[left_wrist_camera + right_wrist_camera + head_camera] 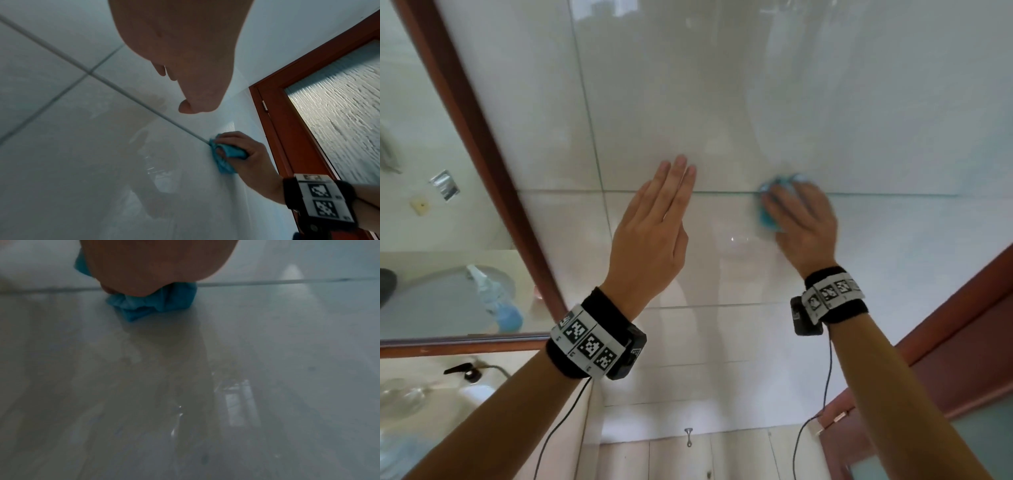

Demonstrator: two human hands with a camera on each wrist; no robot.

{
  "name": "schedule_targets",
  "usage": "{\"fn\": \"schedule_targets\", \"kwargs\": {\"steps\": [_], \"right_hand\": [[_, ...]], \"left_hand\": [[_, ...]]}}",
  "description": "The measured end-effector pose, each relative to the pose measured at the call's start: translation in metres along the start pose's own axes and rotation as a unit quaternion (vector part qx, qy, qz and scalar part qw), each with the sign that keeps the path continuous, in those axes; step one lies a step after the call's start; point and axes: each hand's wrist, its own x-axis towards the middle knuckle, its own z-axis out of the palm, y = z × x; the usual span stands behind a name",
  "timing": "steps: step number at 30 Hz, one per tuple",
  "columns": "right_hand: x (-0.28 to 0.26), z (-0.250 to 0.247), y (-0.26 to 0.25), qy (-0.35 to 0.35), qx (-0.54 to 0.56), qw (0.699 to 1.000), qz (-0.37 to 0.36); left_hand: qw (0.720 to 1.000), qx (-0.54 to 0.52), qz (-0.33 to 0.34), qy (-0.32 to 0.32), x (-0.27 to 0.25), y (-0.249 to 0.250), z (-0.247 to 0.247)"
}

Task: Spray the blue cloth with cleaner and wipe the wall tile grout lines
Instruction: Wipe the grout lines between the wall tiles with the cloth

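Observation:
My right hand (798, 212) grips a bunched blue cloth (766, 219) and presses it against the white tiled wall, on the horizontal grout line (722, 193). In the left wrist view the fingers and thumb of that right hand (246, 155) curl round the blue cloth (226, 165) at the end of the grout line (131, 97). The right wrist view shows the blue cloth (152, 305) bulging out under the palm, across the grout line (267, 282). My left hand (671, 185) lies flat on the wall left of the cloth, fingers straight and together, holding nothing.
A mirror in a red-brown frame (482, 154) hangs at the left; a spray bottle (496, 301) shows as a reflection in it. A faucet (465, 371) and basin sit below. A red-brown door frame with frosted glass (339, 113) borders the wall on the right.

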Motion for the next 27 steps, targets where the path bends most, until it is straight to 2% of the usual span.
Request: {"fn": "schedule_targets", "kwargs": {"steps": [2,3,5,7,9,10,11,13,15,18,21,23,25,27], "right_hand": [[-0.007,-0.013,0.027,0.049,0.003,0.994,0.098],[-0.011,-0.015,0.031,0.068,0.007,0.990,0.125],[-0.018,-0.013,0.028,0.081,0.026,0.987,0.133],[-0.023,-0.013,0.033,0.052,0.048,0.995,0.066],[-0.026,-0.022,0.057,0.016,0.035,0.998,-0.052],[-0.027,-0.028,0.075,0.005,0.021,0.996,-0.086],[-0.026,-0.035,0.092,-0.001,0.015,0.997,-0.076],[-0.013,-0.054,0.124,-0.003,0.036,0.999,0.036],[0.015,-0.071,0.156,0.053,0.027,0.990,0.125],[0.075,-0.088,0.185,0.170,0.009,0.970,0.176],[0.122,-0.087,0.183,0.181,0.033,0.962,0.201],[0.135,-0.079,0.167,0.132,0.045,0.980,0.142],[0.134,-0.070,0.151,0.044,0.043,0.998,-0.012],[0.135,-0.068,0.153,-0.009,0.026,0.988,-0.155]], "left_hand": [[1.000,0.009,-0.005,0.000,0.004,0.017,0.010],[1.000,0.014,-0.009,-0.001,0.006,0.025,0.015],[1.000,0.025,-0.015,-0.004,0.012,0.043,0.027],[0.999,0.031,-0.021,-0.009,0.023,0.062,0.037],[0.999,0.035,-0.024,-0.009,0.037,0.082,0.047],[0.999,0.039,-0.026,-0.008,0.043,0.091,0.051],[0.999,0.044,-0.028,-0.006,0.050,0.100,0.054],[0.998,0.056,-0.036,-0.002,0.063,0.116,0.062],[0.997,0.064,-0.050,0.005,0.075,0.131,0.068],[0.996,0.060,-0.068,0.016,0.091,0.153,0.074],[0.995,0.058,-0.075,0.025,0.105,0.170,0.075],[0.994,0.060,-0.082,0.033,0.112,0.175,0.072],[0.993,0.068,-0.088,0.041,0.116,0.174,0.066],[0.991,0.085,-0.091,0.046,0.118,0.169,0.058]]}}
